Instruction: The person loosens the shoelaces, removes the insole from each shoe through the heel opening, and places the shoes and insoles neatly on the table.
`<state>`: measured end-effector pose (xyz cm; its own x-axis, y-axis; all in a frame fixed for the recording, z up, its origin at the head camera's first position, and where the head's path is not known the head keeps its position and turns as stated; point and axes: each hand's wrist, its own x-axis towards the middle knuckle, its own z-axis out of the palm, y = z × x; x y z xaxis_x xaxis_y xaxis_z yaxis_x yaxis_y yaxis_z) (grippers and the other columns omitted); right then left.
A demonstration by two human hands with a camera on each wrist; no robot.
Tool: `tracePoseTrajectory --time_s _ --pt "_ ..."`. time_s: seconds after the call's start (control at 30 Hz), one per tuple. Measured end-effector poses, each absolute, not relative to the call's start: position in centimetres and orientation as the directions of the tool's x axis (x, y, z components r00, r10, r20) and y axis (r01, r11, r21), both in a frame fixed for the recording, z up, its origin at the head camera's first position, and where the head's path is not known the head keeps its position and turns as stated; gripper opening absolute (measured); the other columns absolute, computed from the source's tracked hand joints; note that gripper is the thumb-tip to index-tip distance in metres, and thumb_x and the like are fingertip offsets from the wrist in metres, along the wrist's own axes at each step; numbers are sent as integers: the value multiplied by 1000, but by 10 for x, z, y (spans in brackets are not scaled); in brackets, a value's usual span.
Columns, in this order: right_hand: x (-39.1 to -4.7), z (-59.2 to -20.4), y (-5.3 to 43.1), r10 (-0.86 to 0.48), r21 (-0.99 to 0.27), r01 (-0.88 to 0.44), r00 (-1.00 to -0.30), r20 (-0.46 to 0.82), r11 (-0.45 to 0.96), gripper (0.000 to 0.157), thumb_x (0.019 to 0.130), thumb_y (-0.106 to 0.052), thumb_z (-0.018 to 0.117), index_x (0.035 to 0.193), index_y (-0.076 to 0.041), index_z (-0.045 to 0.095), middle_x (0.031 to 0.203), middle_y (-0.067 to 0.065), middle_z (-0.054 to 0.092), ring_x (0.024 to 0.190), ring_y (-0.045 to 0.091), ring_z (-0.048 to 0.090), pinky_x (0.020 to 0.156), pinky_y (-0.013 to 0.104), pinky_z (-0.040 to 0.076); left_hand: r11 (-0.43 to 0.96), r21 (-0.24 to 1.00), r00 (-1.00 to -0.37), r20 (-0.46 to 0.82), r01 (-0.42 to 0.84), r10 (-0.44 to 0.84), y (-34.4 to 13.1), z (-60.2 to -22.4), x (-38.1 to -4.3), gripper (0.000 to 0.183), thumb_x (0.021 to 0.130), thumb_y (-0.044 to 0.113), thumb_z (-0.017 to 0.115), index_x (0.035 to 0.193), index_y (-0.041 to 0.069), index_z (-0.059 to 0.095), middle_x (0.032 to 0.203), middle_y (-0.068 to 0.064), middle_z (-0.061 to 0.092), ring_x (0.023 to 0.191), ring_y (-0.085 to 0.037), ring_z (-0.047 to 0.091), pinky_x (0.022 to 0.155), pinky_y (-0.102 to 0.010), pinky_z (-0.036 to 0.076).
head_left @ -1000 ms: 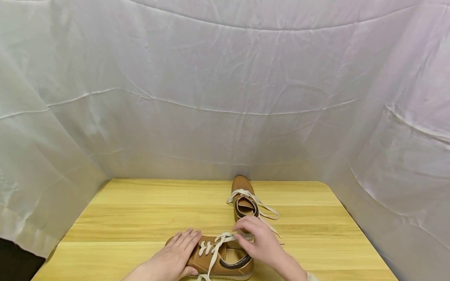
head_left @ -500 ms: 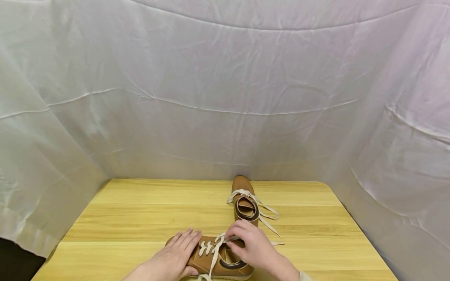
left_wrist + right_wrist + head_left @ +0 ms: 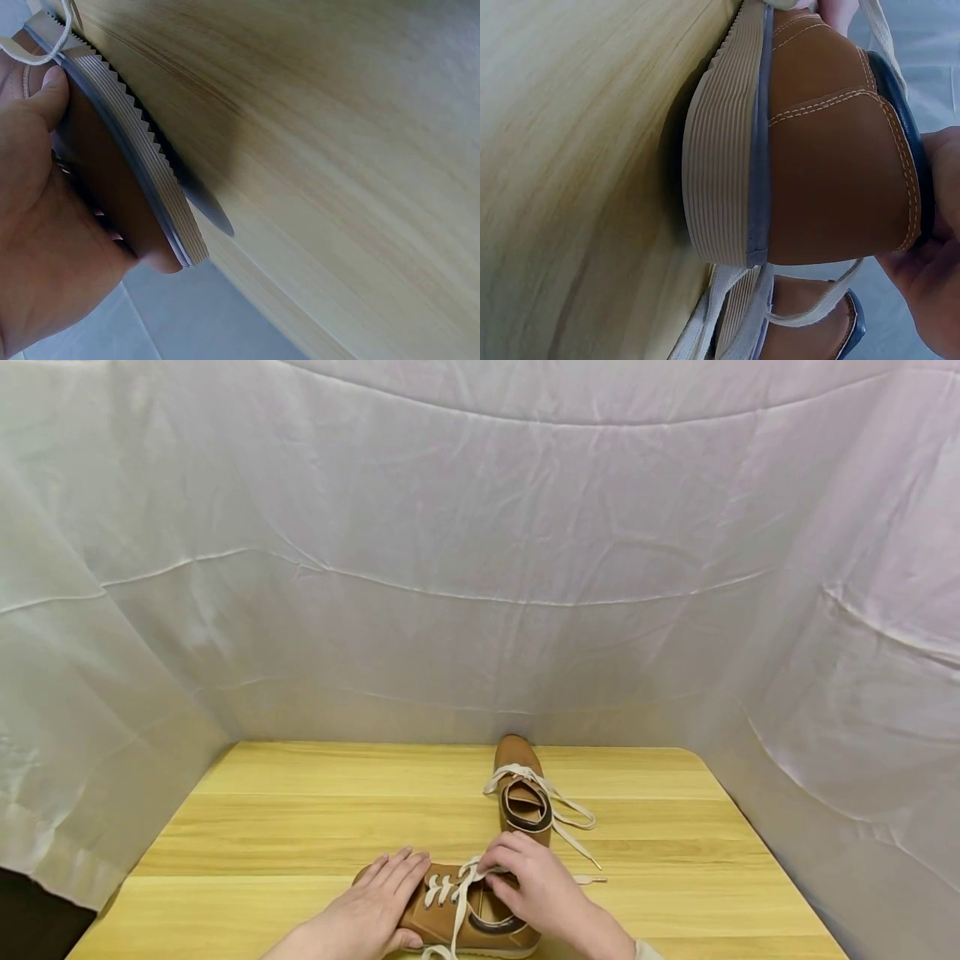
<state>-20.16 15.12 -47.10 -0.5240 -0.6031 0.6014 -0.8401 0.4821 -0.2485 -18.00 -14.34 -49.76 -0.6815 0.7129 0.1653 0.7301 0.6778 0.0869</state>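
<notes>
A brown leather shoe (image 3: 435, 927) with cream laces lies sideways at the table's front, toe to the left. Across its toe rests my left hand (image 3: 375, 897), thumb on the near side and fingers over the far side, holding the shoe. My right hand (image 3: 536, 889) is at the shoe's opening and pinches a cream shoelace (image 3: 471, 866) by the tongue; its fingertips are partly hidden. Another lace end (image 3: 457, 918) hangs down the near side. In the right wrist view the heel (image 3: 832, 180) faces me, with the right hand (image 3: 937, 277) beside the collar.
A second brown shoe (image 3: 513, 752) stands behind, toe away, its loose laces (image 3: 573, 814) trailing right. A lace tip (image 3: 592, 880) lies right of my right hand. The wooden table (image 3: 300, 810) is bordered by pale cloth curtains (image 3: 450, 652).
My right hand has moved left and slightly down, closer to the shoe's tongue, with the lace. More of the lace tip on the right shows. My left hand stays put.
</notes>
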Motion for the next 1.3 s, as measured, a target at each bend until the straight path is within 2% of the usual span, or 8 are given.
tracePoseTrajectory --time_s 0.47,0.67,0.9,1.07,1.3 --pt "-206 -469 159 -537 -263 -856 -491 686 446 29 78 7 82 94 -15 72 99 -7 68 90 8 65 83 15 53 681 113 -690 137 724 711 -143 -496 -180 95 95 68 49 156 -4 37 159 -21 42 145 -41 42 112 -59 41" --pt "-206 -469 170 -504 -261 -835 -510 697 484 32 73 8 85 92 -14 73 99 -6 69 90 9 66 83 18 54 675 95 -681 155 732 716 -143 -497 -180 95 95 68 49 155 -4 38 158 -21 43 144 -41 43 111 -58 42" --pt "-207 -470 186 -470 -268 -832 -507 723 485 35 72 11 83 93 -15 72 97 -8 68 87 8 65 80 13 52 676 100 -683 141 730 716 -143 -496 -181 93 96 67 49 155 -4 38 158 -21 42 145 -42 42 113 -59 41" --pt "-206 -471 196 -447 -285 -810 -534 718 512 34 74 11 83 93 -16 73 97 -9 69 86 8 65 79 11 50 683 116 -693 120 721 711 -143 -495 -180 94 96 67 49 156 -4 37 160 -21 41 146 -41 41 113 -59 40" --pt "-204 -474 209 -427 -295 -783 -564 707 547 37 72 13 83 91 -16 72 95 -10 68 83 7 64 76 16 54 687 126 -698 110 716 707 -143 -496 -181 95 96 69 47 157 -3 36 161 -21 40 147 -41 39 114 -59 39"
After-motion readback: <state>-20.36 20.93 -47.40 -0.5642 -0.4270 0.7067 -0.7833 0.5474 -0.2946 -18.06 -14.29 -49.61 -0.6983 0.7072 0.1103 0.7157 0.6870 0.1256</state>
